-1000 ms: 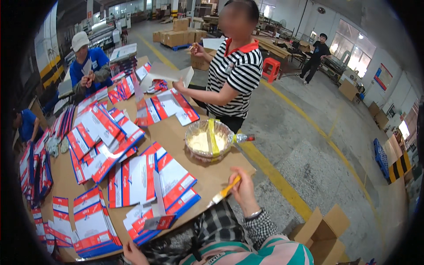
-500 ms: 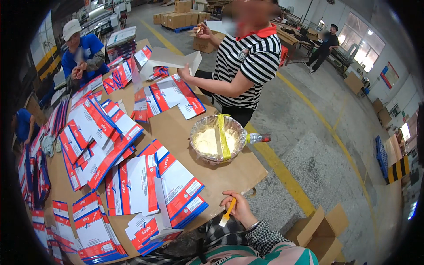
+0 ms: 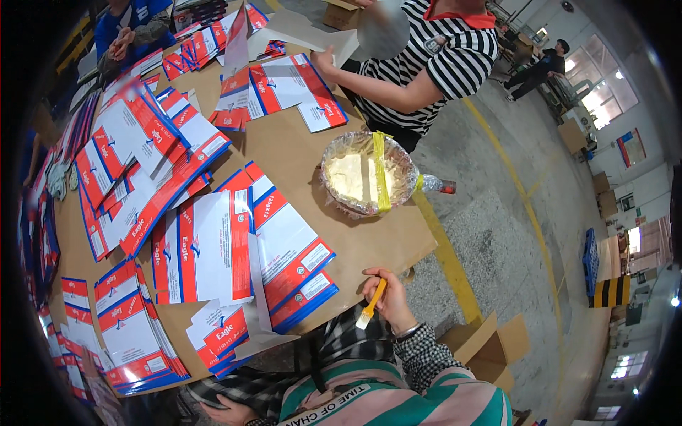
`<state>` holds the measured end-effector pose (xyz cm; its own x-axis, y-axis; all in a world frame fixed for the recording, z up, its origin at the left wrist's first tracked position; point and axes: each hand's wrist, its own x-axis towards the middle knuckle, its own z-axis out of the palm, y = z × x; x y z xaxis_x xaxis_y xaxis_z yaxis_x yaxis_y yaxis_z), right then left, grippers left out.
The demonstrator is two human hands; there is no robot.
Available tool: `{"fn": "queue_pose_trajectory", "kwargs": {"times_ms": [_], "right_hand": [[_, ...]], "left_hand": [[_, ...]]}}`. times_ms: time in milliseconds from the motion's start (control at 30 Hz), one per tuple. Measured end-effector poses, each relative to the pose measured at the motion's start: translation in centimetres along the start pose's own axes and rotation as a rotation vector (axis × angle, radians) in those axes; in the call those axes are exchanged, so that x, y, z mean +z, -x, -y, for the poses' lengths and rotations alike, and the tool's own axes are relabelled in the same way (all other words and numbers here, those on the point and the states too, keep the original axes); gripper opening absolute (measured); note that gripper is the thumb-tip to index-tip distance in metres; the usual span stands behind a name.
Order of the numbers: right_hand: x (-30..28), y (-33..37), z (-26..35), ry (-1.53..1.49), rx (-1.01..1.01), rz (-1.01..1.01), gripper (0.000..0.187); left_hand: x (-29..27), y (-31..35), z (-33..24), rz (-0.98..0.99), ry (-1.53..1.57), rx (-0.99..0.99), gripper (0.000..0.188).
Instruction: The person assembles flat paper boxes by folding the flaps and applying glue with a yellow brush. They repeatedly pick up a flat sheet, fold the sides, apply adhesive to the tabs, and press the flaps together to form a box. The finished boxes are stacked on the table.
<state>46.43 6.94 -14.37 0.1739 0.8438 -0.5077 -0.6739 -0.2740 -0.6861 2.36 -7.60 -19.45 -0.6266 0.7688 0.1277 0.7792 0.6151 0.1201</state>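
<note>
My right hand point(image 3: 392, 301), at the table's near right corner, is closed round the yellow handle of a small flat brush point(image 3: 371, 304). Its pale bristles point down toward my lap. Low in the picture, my left hand point(image 3: 233, 412) lies at my lap, partly cut off, its visible fingers stretched out and holding nothing I can see. Beyond the brush stands a plastic-lined bowl point(image 3: 330, 186) of cream-coloured paste, with yellow tape across its top. Left of my right hand lie overlapping flat printed cartons point(image 3: 284, 241) in red, white and blue; one has a raised white flap.
The brown-topped table point(image 3: 398, 245) holds more carton stacks point(image 3: 135, 323) on the left. A clear bottle point(image 3: 431, 184) juts from the bowl past the table edge. Across stands a person in a striped shirt point(image 3: 408, 78) holding a carton. An open cardboard box point(image 3: 490, 348) sits at right.
The view has tilted and shifted, so the table sits higher. My left hand has come into sight at the lower edge. My right hand still holds the brush.
</note>
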Motion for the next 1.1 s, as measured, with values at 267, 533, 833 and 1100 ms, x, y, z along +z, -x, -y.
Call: {"fn": "queue_pose_trajectory", "kwargs": {"times_ms": [267, 533, 833, 1100], "right_hand": [[-0.3, -0.3, -0.1, -0.046, 0.033, 0.018, 0.039], [-0.3, -0.1, 0.1, -0.058, 0.008, 0.052, 0.038], [-0.2, 0.0, -0.1, -0.073, 0.01, 0.035, 0.036], [0.2, 0.3, 0.2, -0.105, 0.012, 0.034, 0.036]], "left_hand": [[-0.5, 0.1, 0.0, -0.046, 0.098, -0.038, 0.051], [-1.0, 0.0, -0.4, -0.113, 0.159, -0.05, 0.05], [0.3, 0.2, 1.0, -0.158, 0.248, -0.069, 0.048], [0.1, 0.3, 0.7, -0.19, 0.311, -0.085, 0.047]]}}
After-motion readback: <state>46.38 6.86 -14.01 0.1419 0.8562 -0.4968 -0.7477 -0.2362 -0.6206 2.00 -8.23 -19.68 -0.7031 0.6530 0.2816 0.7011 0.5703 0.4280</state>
